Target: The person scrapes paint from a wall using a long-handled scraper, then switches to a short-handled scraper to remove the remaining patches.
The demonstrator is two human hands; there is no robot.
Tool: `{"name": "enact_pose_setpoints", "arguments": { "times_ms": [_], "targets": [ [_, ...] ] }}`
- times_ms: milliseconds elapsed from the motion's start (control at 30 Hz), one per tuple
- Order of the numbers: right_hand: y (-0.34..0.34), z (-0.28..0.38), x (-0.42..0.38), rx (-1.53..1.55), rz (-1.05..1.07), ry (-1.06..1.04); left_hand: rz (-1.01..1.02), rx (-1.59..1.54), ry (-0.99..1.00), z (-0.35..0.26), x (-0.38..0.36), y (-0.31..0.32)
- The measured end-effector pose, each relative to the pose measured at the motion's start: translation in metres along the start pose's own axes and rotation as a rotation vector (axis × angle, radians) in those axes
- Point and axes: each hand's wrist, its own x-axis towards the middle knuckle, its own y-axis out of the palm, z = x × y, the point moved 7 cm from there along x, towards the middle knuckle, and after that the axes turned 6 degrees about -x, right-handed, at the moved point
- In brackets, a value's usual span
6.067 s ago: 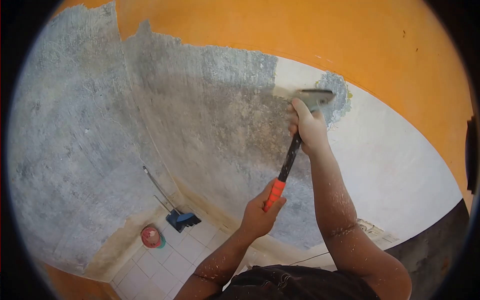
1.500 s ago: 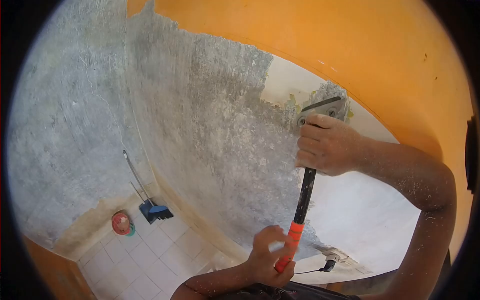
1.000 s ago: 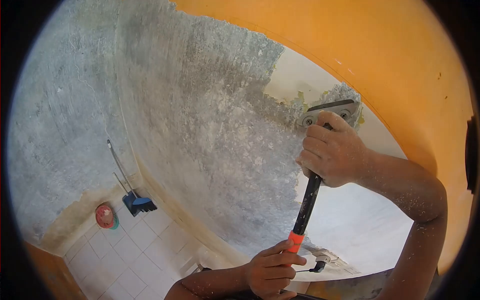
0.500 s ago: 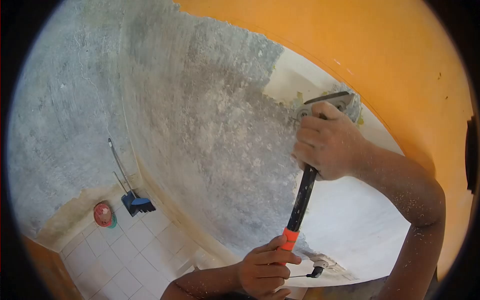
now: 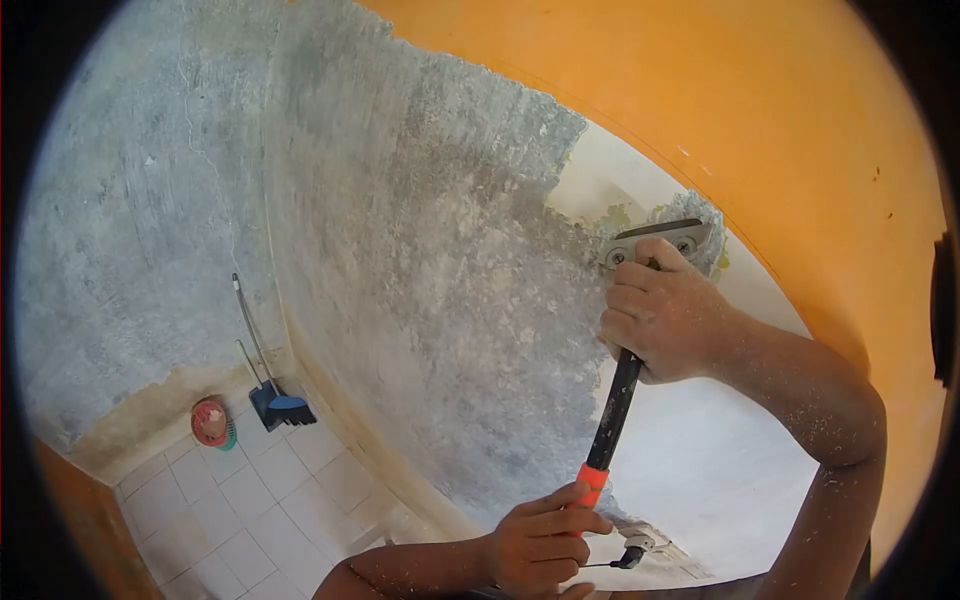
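Observation:
A long-handled wall scraper (image 5: 615,412) lies slanted across the right side of the view, its shaft black with an orange-red grip near the bottom. My right hand (image 5: 665,312) is wrapped round the upper shaft, just under the wide metal head with its two screws. Lower down, my left hand (image 5: 545,542) closes on the orange-red grip, partly hiding it. The head's blade rests at the wall (image 5: 450,250), by a rough grey patch and a strip of pale paint (image 5: 612,180). Flecks of dust cling to my right forearm.
Orange paint (image 5: 700,80) covers the upper wall. A black plug (image 5: 630,557) with a cable sits in a wall socket (image 5: 645,540) near my left hand. In the far corner are a blue broom (image 5: 291,407), a dustpan (image 5: 262,400) and a red basket (image 5: 210,424) on white tiles (image 5: 240,510).
The scraper's head and my right hand have moved down and slightly right in view. My left hand has shifted slightly right. The background has shifted a little too. Both hands keep their hold.

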Motion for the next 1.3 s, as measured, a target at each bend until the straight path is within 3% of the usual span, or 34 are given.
{"name": "enact_pose_setpoints", "arguments": {
  "times_ms": [33, 200, 267, 400, 467, 700, 900, 967, 1133, 1233, 1300],
  "targets": [
    [0.000, -0.002, 0.003, -0.016, -0.026, -0.021, 0.000, 0.004, -0.075, 0.002, -0.002, -0.002],
    [-0.006, -0.014, 0.010, -0.005, -0.097, 0.066, -0.041, 0.026, -0.079, 0.008, 0.011, -0.009],
    [0.000, -0.008, 0.008, -0.135, 0.044, 0.095, -0.046, 0.024, -0.069, 0.010, -0.003, -0.004],
    [0.007, -0.007, 0.010, -0.045, 0.051, 0.117, 0.011, 0.020, -0.042, 0.002, -0.004, -0.010],
    [-0.004, -0.017, 0.018, 0.068, -0.161, 0.149, 0.056, -0.001, -0.339, 0.010, 0.005, -0.019],
    [0.008, -0.013, 0.020, -0.048, -0.115, 0.169, 0.023, 0.002, -0.381, 0.010, -0.007, -0.024],
    [-0.001, -0.012, 0.018, -0.047, -0.215, 0.165, -0.002, -0.030, -0.248, 0.004, 0.005, -0.031],
    [0.005, -0.005, 0.013, -0.085, -0.187, 0.121, 0.074, 0.014, -0.306, 0.010, -0.014, -0.017],
    [-0.006, -0.025, 0.029, -0.060, -0.223, 0.156, -0.021, 0.005, -0.254, 0.014, 0.004, -0.037],
    [-0.010, -0.013, 0.024, -0.162, -0.220, 0.146, 0.024, -0.042, -0.335, 0.008, -0.002, -0.036],
    [-0.009, -0.009, 0.020, -0.049, -0.203, 0.131, -0.018, -0.093, -0.296, -0.001, 0.003, -0.034]
  ]
}}
